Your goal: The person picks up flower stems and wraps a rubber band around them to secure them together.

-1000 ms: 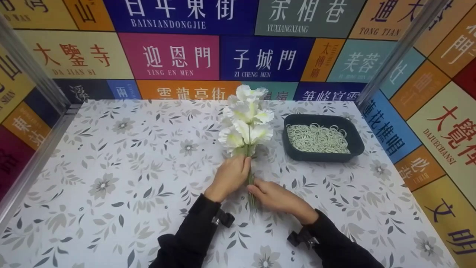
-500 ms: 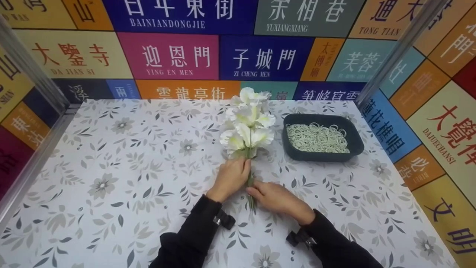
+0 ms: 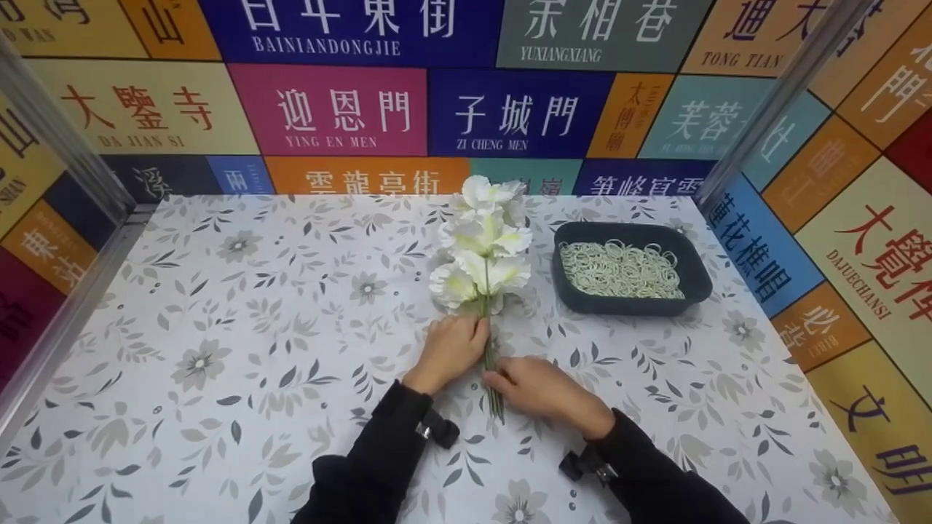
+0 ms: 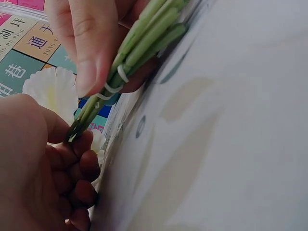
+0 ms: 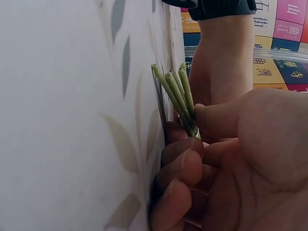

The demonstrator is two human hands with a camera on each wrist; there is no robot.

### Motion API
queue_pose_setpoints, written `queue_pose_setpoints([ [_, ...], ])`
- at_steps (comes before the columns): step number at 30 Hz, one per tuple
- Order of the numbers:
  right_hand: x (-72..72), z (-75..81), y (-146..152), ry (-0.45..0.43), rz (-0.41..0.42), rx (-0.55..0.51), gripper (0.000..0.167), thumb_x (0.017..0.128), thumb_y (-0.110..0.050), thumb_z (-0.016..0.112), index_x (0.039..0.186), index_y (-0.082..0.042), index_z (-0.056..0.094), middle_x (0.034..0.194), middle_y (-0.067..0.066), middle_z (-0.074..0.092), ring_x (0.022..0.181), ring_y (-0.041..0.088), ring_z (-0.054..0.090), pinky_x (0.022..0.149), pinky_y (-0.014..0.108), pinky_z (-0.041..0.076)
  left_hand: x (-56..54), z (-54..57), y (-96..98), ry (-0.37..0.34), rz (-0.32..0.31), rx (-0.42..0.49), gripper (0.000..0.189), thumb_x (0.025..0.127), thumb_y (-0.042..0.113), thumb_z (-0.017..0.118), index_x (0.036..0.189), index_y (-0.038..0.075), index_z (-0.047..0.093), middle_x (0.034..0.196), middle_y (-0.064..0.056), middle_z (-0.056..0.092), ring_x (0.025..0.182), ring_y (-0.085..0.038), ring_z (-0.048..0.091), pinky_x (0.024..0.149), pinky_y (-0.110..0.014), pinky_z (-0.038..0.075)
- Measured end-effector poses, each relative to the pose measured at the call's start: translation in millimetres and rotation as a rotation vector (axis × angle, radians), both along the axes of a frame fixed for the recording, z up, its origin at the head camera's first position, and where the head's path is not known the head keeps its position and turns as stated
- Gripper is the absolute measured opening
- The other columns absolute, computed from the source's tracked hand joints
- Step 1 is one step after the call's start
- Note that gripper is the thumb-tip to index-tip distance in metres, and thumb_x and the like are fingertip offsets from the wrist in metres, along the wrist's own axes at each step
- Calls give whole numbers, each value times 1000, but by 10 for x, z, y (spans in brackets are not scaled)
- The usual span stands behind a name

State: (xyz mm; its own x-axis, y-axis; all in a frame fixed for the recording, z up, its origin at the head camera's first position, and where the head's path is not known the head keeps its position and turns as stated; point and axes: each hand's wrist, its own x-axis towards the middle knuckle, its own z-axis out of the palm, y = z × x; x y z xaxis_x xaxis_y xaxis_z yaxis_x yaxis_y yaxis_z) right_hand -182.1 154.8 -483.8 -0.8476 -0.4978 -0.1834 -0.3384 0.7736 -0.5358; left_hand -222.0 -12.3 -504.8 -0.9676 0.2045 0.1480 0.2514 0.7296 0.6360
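Observation:
A bunch of white artificial-looking flowers [image 3: 484,244] lies lengthwise in the middle of the table, blooms toward the back wall. My left hand [image 3: 453,349] pinches the green stems just below the blooms. Lower down, my right hand [image 3: 542,386] pinches the same stems between thumb and fingers. Cut stem ends [image 5: 180,91] stick out past the right hand in the right wrist view. In the left wrist view, a pale rubber band [image 4: 113,88] loops around the stems between the two hands. Part of the bundle is hidden behind the fingers.
A dark green box [image 3: 633,306] filled with pale rubber bands [image 3: 619,271] stands to the right of the flowers. The table [image 3: 218,306] has a floral cover. Colourful lettered panels [image 3: 331,109] and metal posts [image 3: 783,102] enclose its back and sides.
The flower bunch has shifted slightly toward me, and both hands have come a little nearer with it. Each hand keeps its hold on the stems. The box has not moved.

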Motion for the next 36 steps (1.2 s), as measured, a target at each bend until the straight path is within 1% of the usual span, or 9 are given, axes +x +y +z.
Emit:
queue_pose_setpoints([
  [3, 5, 9, 3, -5, -3, 10, 32, 103, -34, 56, 76, -17, 58, 64, -6, 50, 58, 12, 49, 58, 31, 44, -3, 4, 8, -25, -8, 5, 35, 106, 30, 45, 78, 14, 59, 86, -12, 69, 91, -37, 65, 88, -52, 46],
  [12, 2, 28, 0, -3, 22, 26, 40, 103, -35, 56, 67, -17, 55, 59, -8, 47, 53, 10, 46, 55, 29, 41, -3, -3, 17, 1, -10, -12, 35, 104, 29, 48, 77, 12, 62, 85, -12, 71, 90, -36, 65, 84, -49, 46],
  [16, 1, 25, 1, 9, 29, 25, 40, 102, -34, 57, 66, -17, 56, 58, -9, 47, 52, 10, 46, 56, 29, 42, -3, -5, 20, -13, -13, -17, 35, 104, 30, 48, 79, 12, 63, 86, -12, 70, 90, -35, 63, 84, -48, 45],
  [21, 1, 31, -1, -4, 18, 34, 39, 102, -36, 57, 67, -19, 56, 59, -9, 47, 54, 11, 47, 59, 32, 44, -6, 0, 22, -25, -12, -20, 34, 104, 31, 48, 79, 13, 62, 86, -11, 70, 90, -35, 62, 85, -48, 44],
  [26, 4, 38, 3, 10, 27, 36, 41, 103, -36, 56, 64, -21, 51, 57, -9, 44, 52, 10, 45, 57, 30, 42, -10, 18, 13, -31, -21, -8, 35, 105, 30, 47, 77, 14, 62, 82, -11, 68, 90, -35, 63, 86, -49, 45],
  [29, 2, 49, 7, 10, 36, 35, 43, 103, -36, 55, 64, -22, 48, 56, -10, 42, 51, 9, 44, 54, 29, 41, -6, 52, -5, -34, -26, 9, 35, 104, 30, 48, 76, 15, 62, 77, -9, 66, 87, -34, 64, 83, -49, 47],
  [32, 3, 68, 11, -1, 41, 35, 42, 104, -36, 53, 65, -22, 49, 56, -10, 43, 50, 9, 43, 54, 30, 41, 4, 95, -33, -51, -30, 33, 33, 104, 30, 50, 77, 16, 61, 74, -4, 62, 77, -30, 63, 76, -45, 49],
  [34, 10, 88, 14, 2, 50, 39, 41, 104, -36, 53, 65, -21, 50, 57, -9, 44, 51, 10, 44, 55, 31, 42, 18, 129, -54, -89, -37, 57, 30, 104, 31, 52, 80, 16, 62, 73, -1, 60, 71, -24, 59, 70, -39, 49],
  [36, 23, 118, 21, 6, 66, 41, 40, 104, -36, 53, 67, -20, 53, 58, -9, 45, 53, 11, 45, 57, 32, 42, 39, 160, -80, -127, -45, 74, 26, 104, 31, 53, 84, 16, 63, 75, 1, 59, 68, -18, 56, 66, -35, 48],
])
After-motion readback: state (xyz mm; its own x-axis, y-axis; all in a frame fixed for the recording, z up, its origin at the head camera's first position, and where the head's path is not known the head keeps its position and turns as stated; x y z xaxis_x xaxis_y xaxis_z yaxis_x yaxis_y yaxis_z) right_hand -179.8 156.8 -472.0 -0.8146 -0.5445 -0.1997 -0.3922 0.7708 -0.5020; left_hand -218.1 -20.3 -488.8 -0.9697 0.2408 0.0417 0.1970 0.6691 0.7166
